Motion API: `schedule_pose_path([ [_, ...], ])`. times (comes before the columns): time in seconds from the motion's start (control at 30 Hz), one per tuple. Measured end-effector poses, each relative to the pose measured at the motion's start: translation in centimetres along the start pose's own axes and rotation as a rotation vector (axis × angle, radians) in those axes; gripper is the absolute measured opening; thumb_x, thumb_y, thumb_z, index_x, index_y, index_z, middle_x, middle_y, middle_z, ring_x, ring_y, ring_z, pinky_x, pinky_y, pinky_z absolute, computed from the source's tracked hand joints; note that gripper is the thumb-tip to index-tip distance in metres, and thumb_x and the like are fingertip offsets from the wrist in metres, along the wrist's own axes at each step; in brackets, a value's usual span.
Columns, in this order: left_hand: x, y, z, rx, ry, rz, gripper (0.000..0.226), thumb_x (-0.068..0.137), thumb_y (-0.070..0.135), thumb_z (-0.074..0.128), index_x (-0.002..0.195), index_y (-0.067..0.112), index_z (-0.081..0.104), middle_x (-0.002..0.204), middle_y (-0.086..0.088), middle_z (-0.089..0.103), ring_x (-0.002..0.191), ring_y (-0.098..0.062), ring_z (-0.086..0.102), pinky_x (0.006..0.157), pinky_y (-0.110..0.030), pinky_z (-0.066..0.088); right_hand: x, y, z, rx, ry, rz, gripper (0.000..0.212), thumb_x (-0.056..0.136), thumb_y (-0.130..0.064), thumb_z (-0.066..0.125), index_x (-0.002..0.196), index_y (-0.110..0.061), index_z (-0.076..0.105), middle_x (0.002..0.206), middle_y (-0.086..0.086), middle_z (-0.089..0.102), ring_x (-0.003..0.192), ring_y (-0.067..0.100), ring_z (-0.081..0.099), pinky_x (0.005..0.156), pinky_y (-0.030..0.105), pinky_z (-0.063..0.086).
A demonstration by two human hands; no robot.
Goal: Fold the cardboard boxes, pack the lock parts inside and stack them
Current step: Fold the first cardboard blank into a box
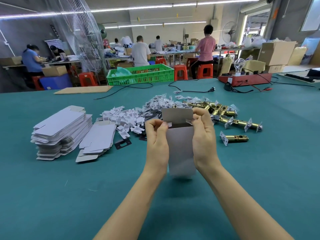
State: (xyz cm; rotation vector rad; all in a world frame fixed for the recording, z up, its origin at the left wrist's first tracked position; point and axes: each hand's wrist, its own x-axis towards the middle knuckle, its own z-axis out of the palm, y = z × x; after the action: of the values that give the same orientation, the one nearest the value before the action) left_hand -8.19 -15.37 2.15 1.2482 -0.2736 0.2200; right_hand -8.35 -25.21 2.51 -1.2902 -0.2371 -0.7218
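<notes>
Early stage: left hand [156, 135] and right hand [203, 134] each pinched a side flap of one erected box [181, 146] held above the tabletop's [52, 196] middle, top open, nothing visibly packed; flat blanks [60, 132] and latch bolts [233, 122] waited, none stacked.

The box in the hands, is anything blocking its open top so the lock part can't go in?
Nothing visible blocks it. The box is held upright by the left hand and right hand, each pinching a small side flap. The top flap stands up at the back, leaving the opening clear. The single latch lies just right.
</notes>
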Motion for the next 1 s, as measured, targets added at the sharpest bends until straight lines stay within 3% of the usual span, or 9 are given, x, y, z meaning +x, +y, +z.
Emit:
schedule_pose_path([
  [0.13, 1.7, 1.5, 0.7, -0.005, -0.001, 0.003, 0.024, 0.087, 0.03, 0.049, 0.098, 0.05, 0.054, 0.121, -0.02, 0.06, 0.094, -0.026, 0.054, 0.081, -0.047, 0.042, 2.5, -0.5, 0.6, -0.003, -0.004, 0.011, 0.024, 0.089, -0.01, 0.037, 0.087, -0.025, 0.057, 0.082, -0.014, 0.064, 0.082, 0.003, 0.061, 0.071, 0.013, 0.046],
  [0.23, 2.9, 1.9, 1.2, -0.055, -0.033, 0.035, 0.031, 0.09, 0.023, 0.046, 0.094, 0.048, 0.064, 0.109, -0.011, 0.068, 0.09, -0.022, 0.059, 0.078, -0.041, 0.049, 3.8, -0.8, 0.5, 0.027, -0.004, 0.011, 0.033, 0.092, -0.004, 0.037, 0.086, -0.027, 0.061, 0.082, -0.013, 0.066, 0.081, 0.005, 0.062, 0.073, 0.018, 0.049],
  [0.37, 3.7, 1.5, 1.4, -0.043, -0.022, 0.059, 0.043, 0.104, 0.012, 0.036, 0.084, 0.037, 0.066, 0.095, -0.001, 0.065, 0.083, -0.02, 0.054, 0.069, -0.036, 0.045, 4.7, -0.9, 0.2, 0.079, -0.047, 0.068, 0.046, 0.092, 0.006, 0.037, 0.081, -0.025, 0.07, 0.087, 0.0, 0.07, 0.087, 0.017, 0.063, 0.084, 0.043, 0.05],
  [0.47, 3.8, 1.7, 1.4, -0.03, -0.025, 0.065, 0.046, 0.102, 0.007, 0.036, 0.077, 0.031, 0.066, 0.093, -0.004, 0.066, 0.083, -0.02, 0.056, 0.067, -0.035, 0.046, 4.7, -0.9, 0.2, 0.101, -0.047, 0.11, 0.043, 0.09, 0.001, 0.038, 0.071, -0.024, 0.068, 0.079, 0.001, 0.068, 0.078, 0.016, 0.062, 0.072, 0.039, 0.052],
  [0.57, 3.5, 2.2, 1.4, -0.028, -0.056, 0.062, 0.031, 0.089, 0.015, 0.042, 0.075, 0.028, 0.067, 0.092, -0.008, 0.065, 0.082, -0.02, 0.058, 0.067, -0.033, 0.048, 4.4, -1.2, 0.3, 0.159, -0.064, 0.173, 0.028, 0.084, -0.017, 0.042, 0.067, -0.022, 0.064, 0.072, 0.001, 0.063, 0.067, 0.015, 0.057, 0.059, 0.031, 0.046],
  [0.7, 3.0, 3.0, 1.3, -0.116, -0.123, 0.095, 0.022, 0.085, 0.034, 0.053, 0.078, 0.017, 0.064, 0.092, -0.009, 0.065, 0.081, -0.017, 0.062, 0.067, -0.03, 0.05, 4.3, -1.4, 0.5, 0.107, -0.114, 0.1, 0.023, 0.085, -0.031, 0.048, 0.074, -0.015, 0.059, 0.079, 0.004, 0.064, 0.079, 0.021, 0.059, 0.074, 0.04, 0.042],
  [0.83, 2.9, 3.7, 1.2, -0.012, -0.081, 0.144, 0.014, 0.087, 0.03, 0.058, 0.075, 0.026, 0.065, 0.106, -0.023, 0.064, 0.094, -0.031, 0.059, 0.082, -0.054, 0.044, 3.8, -2.1, 0.9, -0.092, -0.152, -0.015, 0.021, 0.085, -0.035, 0.057, 0.08, -0.015, 0.057, 0.073, -0.011, 0.058, 0.069, 0.007, 0.05, 0.065, 0.019, 0.04],
  [0.93, 3.1, 4.3, 0.9, 0.013, -0.082, 0.155, 0.01, 0.089, 0.033, 0.058, 0.085, 0.03, 0.067, 0.104, -0.013, 0.067, 0.095, -0.025, 0.06, 0.084, -0.051, 0.044, 3.8, -2.7, 0.8, -0.026, -0.177, 0.052, 0.016, 0.084, -0.034, 0.06, 0.085, -0.018, 0.061, 0.083, 0.003, 0.058, 0.077, 0.019, 0.052, 0.071, 0.036, 0.042],
  [1.0, 3.1, 4.5, 0.7, 0.032, -0.095, 0.157, 0.009, 0.089, 0.033, 0.058, 0.087, 0.031, 0.067, 0.104, -0.011, 0.069, 0.094, -0.023, 0.061, 0.081, -0.049, 0.044, 4.0, -3.2, 0.8, -0.016, -0.182, 0.076, 0.014, 0.084, -0.031, 0.06, 0.086, -0.017, 0.062, 0.085, 0.005, 0.059, 0.079, 0.02, 0.053, 0.072, 0.04, 0.042],
])
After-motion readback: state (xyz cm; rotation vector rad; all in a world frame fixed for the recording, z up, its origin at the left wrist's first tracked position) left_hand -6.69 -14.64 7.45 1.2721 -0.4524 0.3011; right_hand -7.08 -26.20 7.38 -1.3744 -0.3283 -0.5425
